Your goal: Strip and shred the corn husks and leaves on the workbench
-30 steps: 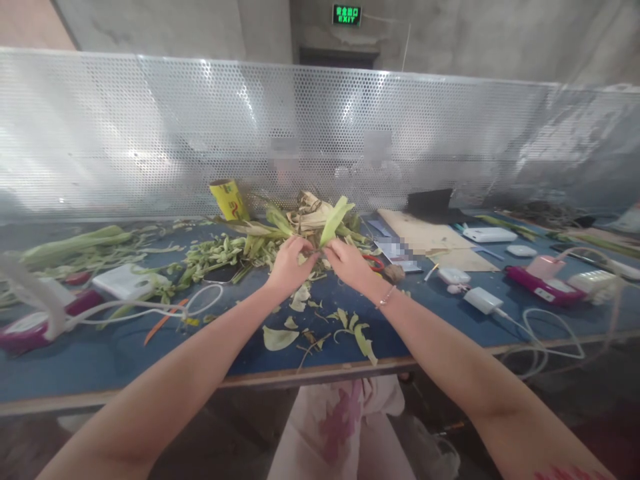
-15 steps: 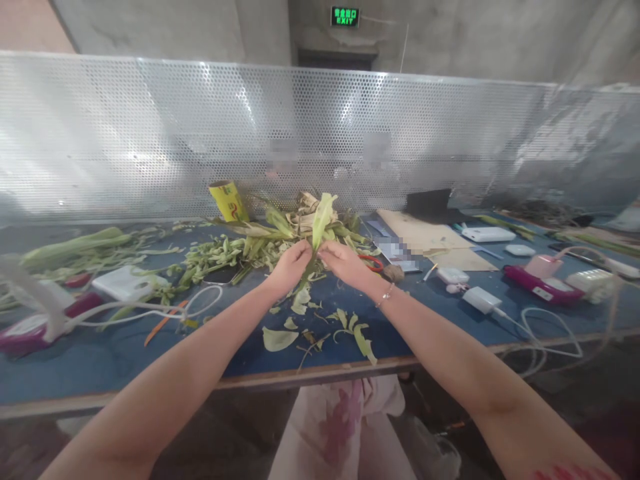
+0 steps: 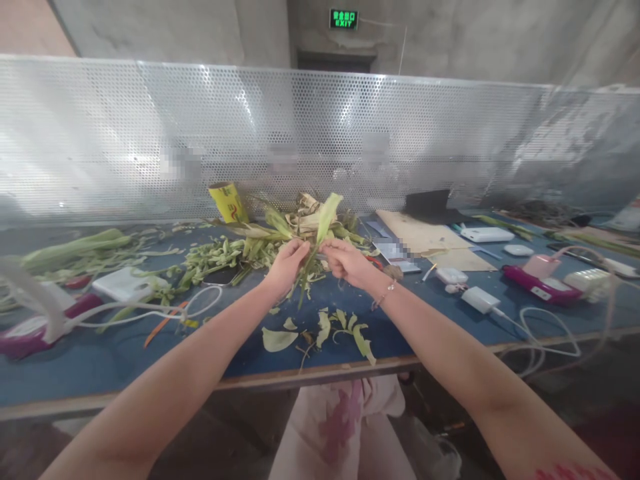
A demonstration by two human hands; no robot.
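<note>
A long pale-green corn husk (image 3: 327, 217) stands upright between my hands over the middle of the table, its narrow end pointing down. My left hand (image 3: 290, 265) pinches it on the left side near its lower part. On its right, my right hand (image 3: 350, 262) has its fingers curled closed against the husk; the exact grip is partly hidden. Behind both hands lies a heap of green and dried husks (image 3: 265, 240). Torn husk scraps (image 3: 280, 340) are scattered on the blue tabletop nearer to me.
A yellow tube (image 3: 229, 202) stands at the back before a perforated metal screen (image 3: 320, 133). White chargers (image 3: 481, 300), cables and a purple power strip (image 3: 543, 285) lie right. On the left are another purple strip (image 3: 30, 337) and a white cable. Cardboard (image 3: 415, 230) lies back right.
The husk has tilted right at its top, and its lower tip now shows below my hands. My right hand has shifted slightly right. A pale scrap now lies lower on the table.
</note>
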